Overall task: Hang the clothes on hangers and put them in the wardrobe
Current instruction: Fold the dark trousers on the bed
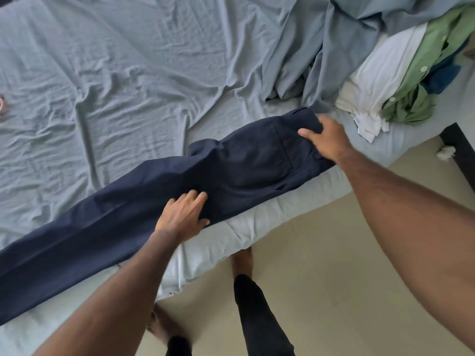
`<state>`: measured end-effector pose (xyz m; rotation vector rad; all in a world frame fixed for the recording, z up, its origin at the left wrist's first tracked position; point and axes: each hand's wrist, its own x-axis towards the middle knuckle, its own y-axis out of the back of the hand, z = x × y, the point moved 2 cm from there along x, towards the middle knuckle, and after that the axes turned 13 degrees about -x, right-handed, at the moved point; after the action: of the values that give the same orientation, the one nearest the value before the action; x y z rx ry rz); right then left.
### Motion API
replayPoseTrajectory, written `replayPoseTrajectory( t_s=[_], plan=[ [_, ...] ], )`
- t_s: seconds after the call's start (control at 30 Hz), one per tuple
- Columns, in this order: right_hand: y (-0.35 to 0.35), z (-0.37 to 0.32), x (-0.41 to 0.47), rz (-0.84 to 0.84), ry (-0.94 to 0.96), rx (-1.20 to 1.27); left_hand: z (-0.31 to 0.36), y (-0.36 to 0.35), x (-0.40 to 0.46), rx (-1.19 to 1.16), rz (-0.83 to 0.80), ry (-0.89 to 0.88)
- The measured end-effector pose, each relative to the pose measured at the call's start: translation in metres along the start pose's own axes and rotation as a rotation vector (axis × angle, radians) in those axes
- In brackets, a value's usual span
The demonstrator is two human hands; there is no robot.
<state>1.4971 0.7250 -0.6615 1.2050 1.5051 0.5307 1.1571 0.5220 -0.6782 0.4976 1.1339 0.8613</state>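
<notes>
Wrinkled blue-grey sheet (108,73) over a bed, pale tiled floor (321,265) beside it. Navy trousers (154,201) laid flat and folded lengthwise along the near edge of the bed, waistband at the right, legs running off toward the lower left. Left hand (183,217) pressed flat on the thigh part, fingers straight and spread. Right hand (325,140) at the waistband, thumb on top, fingers curled over the far edge, gripping it. Further right, a heap: white shirt (380,73), green shirt (421,86), bunched blue sheet (334,47).
</notes>
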Motion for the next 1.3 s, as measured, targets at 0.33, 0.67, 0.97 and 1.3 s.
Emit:
replayPoseTrajectory(
  t_s=[0.33,0.67,0.97,1.3],
  plan=[
    [-0.082,-0.067,-0.119,0.336,0.751,-0.507,-0.021,-0.023,-0.041,0.145,0.089,0.008],
    [-0.158,-0.091,-0.164,0.097,0.859,-0.828,-0.088,-0.036,-0.089,-0.013,0.259,0.047],
    [-0.171,-0.122,-0.201,0.006,0.867,-0.907,-0.111,-0.043,-0.119,-0.133,0.214,0.125],
    [-0.262,-0.253,-0.278,-0.108,1.003,-0.869,-0.244,-0.019,-0.248,-0.611,0.747,0.912]
  ],
)
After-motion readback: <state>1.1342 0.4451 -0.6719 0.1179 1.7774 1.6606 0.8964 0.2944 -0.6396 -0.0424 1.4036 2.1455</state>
